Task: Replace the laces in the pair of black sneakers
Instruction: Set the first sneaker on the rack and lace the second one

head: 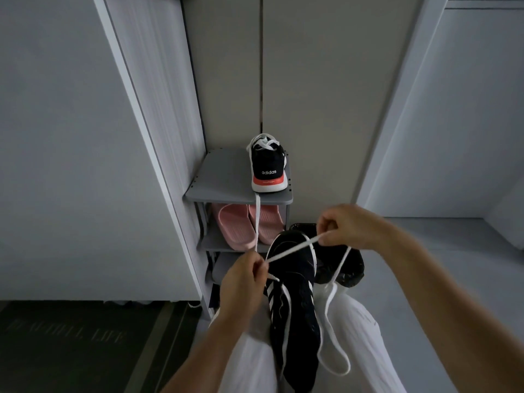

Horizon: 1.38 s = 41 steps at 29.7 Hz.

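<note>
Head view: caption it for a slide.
A white lace pinched taut between left hand and right hand over one black sneaker; other sneaker tops the rack.

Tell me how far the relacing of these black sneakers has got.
Done, apparently: the first sneaker on the rack's top shelf carries white laces, one end dangling over the edge. In hand: the left hand and right hand pinch a white lace stretched above the second sneaker on the lap. Left: threading and tying it.

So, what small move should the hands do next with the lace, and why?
Probably bring the left hand down and thread its lace end into the sneaker on the lap. The lace is taut between both hands above that sneaker, and the rest hangs slack from the right hand.
</note>
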{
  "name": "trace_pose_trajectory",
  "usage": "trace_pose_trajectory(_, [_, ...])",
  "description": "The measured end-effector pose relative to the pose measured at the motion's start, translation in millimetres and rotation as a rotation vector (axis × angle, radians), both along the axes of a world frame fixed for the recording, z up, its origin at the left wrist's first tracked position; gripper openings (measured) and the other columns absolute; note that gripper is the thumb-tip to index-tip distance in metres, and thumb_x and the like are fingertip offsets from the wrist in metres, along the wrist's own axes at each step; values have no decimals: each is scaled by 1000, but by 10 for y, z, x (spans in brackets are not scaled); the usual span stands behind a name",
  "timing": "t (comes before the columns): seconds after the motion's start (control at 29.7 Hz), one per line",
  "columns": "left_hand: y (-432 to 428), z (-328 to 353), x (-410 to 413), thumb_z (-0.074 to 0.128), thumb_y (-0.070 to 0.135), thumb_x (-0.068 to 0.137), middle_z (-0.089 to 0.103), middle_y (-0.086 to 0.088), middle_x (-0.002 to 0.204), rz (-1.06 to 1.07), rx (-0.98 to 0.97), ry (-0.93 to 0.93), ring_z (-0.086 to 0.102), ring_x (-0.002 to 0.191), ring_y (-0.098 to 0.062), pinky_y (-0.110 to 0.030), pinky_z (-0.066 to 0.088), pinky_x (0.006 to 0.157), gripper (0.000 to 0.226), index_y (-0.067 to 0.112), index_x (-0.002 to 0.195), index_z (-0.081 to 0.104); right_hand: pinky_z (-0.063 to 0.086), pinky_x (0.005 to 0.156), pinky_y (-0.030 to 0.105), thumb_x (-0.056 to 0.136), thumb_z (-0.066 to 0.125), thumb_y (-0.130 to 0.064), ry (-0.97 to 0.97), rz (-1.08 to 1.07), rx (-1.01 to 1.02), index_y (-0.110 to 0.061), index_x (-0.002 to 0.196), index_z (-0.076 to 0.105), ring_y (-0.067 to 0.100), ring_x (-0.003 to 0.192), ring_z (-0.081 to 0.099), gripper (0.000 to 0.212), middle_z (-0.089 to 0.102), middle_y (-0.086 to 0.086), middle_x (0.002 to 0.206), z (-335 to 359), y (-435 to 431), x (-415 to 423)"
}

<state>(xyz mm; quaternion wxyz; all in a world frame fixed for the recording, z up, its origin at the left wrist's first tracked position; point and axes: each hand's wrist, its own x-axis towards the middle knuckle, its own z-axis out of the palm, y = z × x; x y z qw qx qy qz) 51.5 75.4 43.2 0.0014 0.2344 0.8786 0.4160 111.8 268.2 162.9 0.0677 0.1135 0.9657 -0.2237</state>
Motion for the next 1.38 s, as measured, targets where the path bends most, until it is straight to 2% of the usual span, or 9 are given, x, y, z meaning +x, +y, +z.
trace_pose_trajectory(0.13, [-12, 111, -13, 49, 9, 93, 54, 1, 69, 163, 255, -116, 45, 54, -5, -11, 38, 48, 23, 22, 74, 47, 37, 61, 20, 81, 67, -19, 78, 59, 201, -22, 88, 60, 8, 75, 52, 11, 55, -11, 79, 317, -95, -148])
trace_pose_trajectory(0.3, [125, 487, -7, 58, 2, 86, 53, 8, 68, -30, 363, -118, 50, 56, 3, -10, 41, 51, 28, 26, 74, 47, 41, 64, 13, 77, 74, -24, 48, 149, -369, -15, 84, 64, 5, 66, 52, 15, 60, -8, 73, 195, -333, -290])
trace_pose_trajectory(0.44, [-18, 607, -287, 42, 1, 91, 61, 4, 71, 69, 630, -345, 58, 69, -9, -13, 47, 57, 20, 13, 82, 57, 38, 67, 22, 83, 67, -31, 62, 43, -386, -14, 82, 64, 7, 65, 47, 18, 56, -5, 69, -5, -241, -310])
trace_pose_trajectory(0.61, [-612, -59, -418, 51, 2, 89, 65, -15, 100, 54, 278, -633, 60, 88, -26, -31, 49, 76, 12, 10, 95, 59, 38, 69, 22, 89, 61, -25, 26, -114, -465, -13, 83, 67, 9, 63, 45, 15, 53, -5, 64, -134, 125, -25])
trace_pose_trajectory(0.67, [-713, -26, -382, 73, 23, 72, 59, -4, 119, -182, 90, -783, 58, 104, -20, -34, 49, 89, 46, 18, 113, 52, 37, 66, 20, 90, 58, -23, 61, -123, -514, -18, 78, 66, 4, 55, 44, 15, 50, -13, 53, -142, 112, -17])
trace_pose_trajectory(0.77, [-464, 375, -394, 80, 27, 69, 44, 14, 131, -320, 128, -544, 43, 121, -7, -26, 38, 99, 73, 30, 130, 40, 41, 65, 15, 88, 62, -24, 113, -51, -479, -17, 81, 66, -4, 56, 51, 11, 60, -15, 60, -105, -111, -161])
trace_pose_trajectory(1.01, [119, 974, -440, 56, 23, 89, 52, 8, 50, -523, 398, -547, 37, 43, -5, -13, 34, 47, 21, 4, 88, 64, 37, 64, 25, 88, 61, -28, 264, -58, -496, 1, 84, 64, 12, 61, 45, 29, 53, 2, 63, 50, -143, -281])
trace_pose_trajectory(1.21, [-744, 711, -1156, 69, 42, 71, 36, 7, 41, -192, 808, -576, 30, 39, -7, -19, 29, 42, 31, 20, 53, 57, 36, 66, 21, 91, 55, -20, 227, -223, -756, -9, 76, 67, 13, 57, 37, 23, 41, -2, 55, -200, 375, 87])
trace_pose_trajectory(1.38, [-765, 562, -1012, 45, 15, 93, 51, -1, 54, -143, 790, -644, 48, 51, -11, -18, 43, 47, 36, 12, 68, 71, 47, 75, 30, 88, 60, -31, 410, -220, -52, -14, 89, 65, 19, 82, 59, 18, 59, 0, 89, -361, 66, 35])
